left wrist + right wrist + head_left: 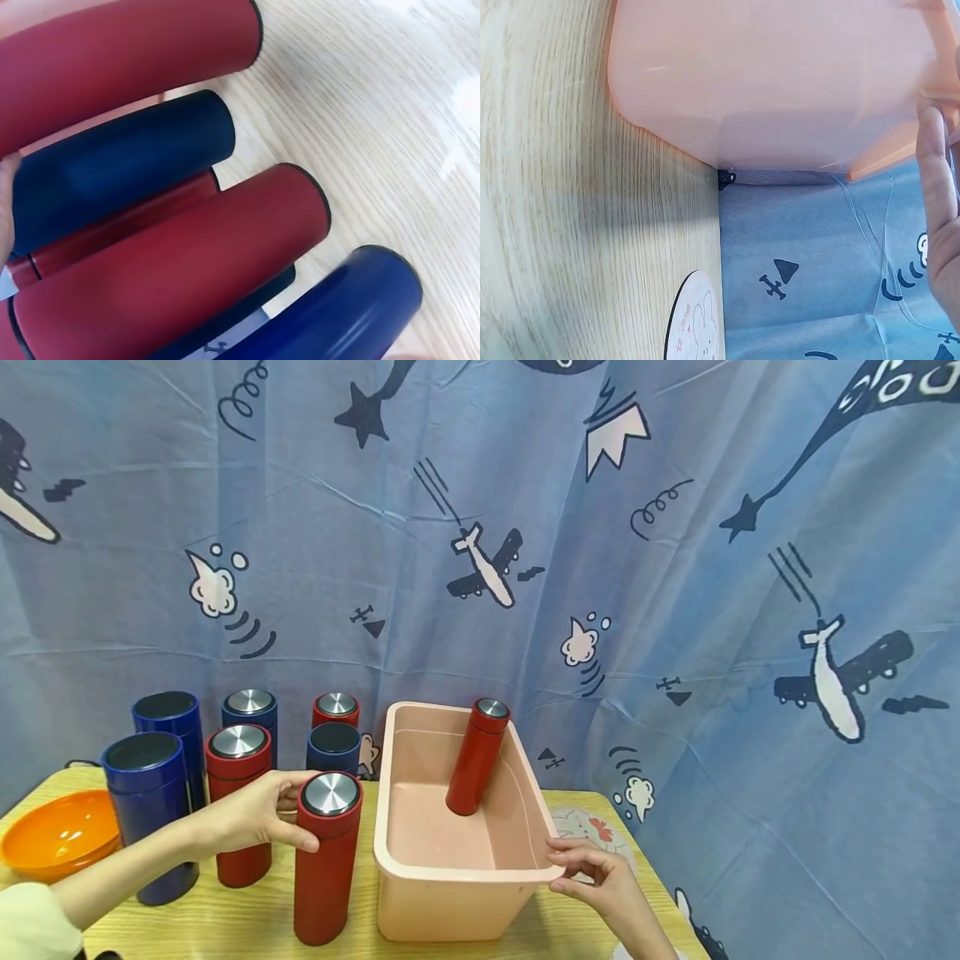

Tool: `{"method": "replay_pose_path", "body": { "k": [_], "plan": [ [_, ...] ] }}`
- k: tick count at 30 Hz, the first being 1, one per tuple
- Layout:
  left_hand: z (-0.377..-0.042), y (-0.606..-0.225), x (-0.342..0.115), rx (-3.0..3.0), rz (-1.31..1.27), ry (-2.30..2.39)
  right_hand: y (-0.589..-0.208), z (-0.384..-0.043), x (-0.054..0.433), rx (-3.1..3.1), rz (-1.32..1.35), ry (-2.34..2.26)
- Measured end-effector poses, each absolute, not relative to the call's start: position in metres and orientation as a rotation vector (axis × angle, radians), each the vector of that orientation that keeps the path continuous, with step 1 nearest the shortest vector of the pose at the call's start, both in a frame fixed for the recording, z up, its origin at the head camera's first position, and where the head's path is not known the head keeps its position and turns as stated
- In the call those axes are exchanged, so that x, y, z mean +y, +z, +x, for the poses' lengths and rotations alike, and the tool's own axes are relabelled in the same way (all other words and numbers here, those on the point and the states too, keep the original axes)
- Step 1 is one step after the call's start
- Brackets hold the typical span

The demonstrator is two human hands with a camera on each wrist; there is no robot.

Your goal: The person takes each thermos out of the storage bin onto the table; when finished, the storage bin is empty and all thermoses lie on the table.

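Observation:
My left hand [258,814] grips a red thermos [326,877] near its silver-topped lid, just left of the pink plastic bin [427,906]. Whether its base touches the table cannot be told. Inside the bin, a second red thermos [478,760] leans against the right wall. At the bin's near right corner my right hand [600,881] pinches the rim between thumb and fingers. In the left wrist view the held thermos [127,64] crosses the top, beside a dark blue thermos [127,161]; only a sliver of the hand shows there.
Left of the held thermos stand several more: a red one [238,810], a blue one [150,827] and others behind. An orange bowl [63,835] sits at the table's left. A round rabbit-print mat [694,322] lies right of the bin. A patterned blue curtain [480,635] hangs behind.

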State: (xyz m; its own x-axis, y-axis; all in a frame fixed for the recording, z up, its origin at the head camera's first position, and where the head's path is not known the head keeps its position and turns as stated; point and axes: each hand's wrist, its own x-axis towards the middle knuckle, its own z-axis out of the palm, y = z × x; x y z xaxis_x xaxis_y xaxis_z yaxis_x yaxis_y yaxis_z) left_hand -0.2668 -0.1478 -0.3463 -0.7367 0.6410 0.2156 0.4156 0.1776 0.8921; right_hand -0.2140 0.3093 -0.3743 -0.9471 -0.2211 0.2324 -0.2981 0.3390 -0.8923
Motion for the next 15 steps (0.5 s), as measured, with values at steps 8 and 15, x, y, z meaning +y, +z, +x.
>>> {"method": "replay_pose_path", "body": {
  "k": [8, 15],
  "plan": [
    [-0.272, -0.357, -0.150, 2.074, 1.017, 1.683, -0.376, -0.213, 0.309, -2.492, 0.482, 1.669],
    [-0.273, -0.371, -0.152, 2.057, 1.069, 1.698, -0.374, -0.213, 0.309, -2.499, 0.500, 1.700]
  ]
}}
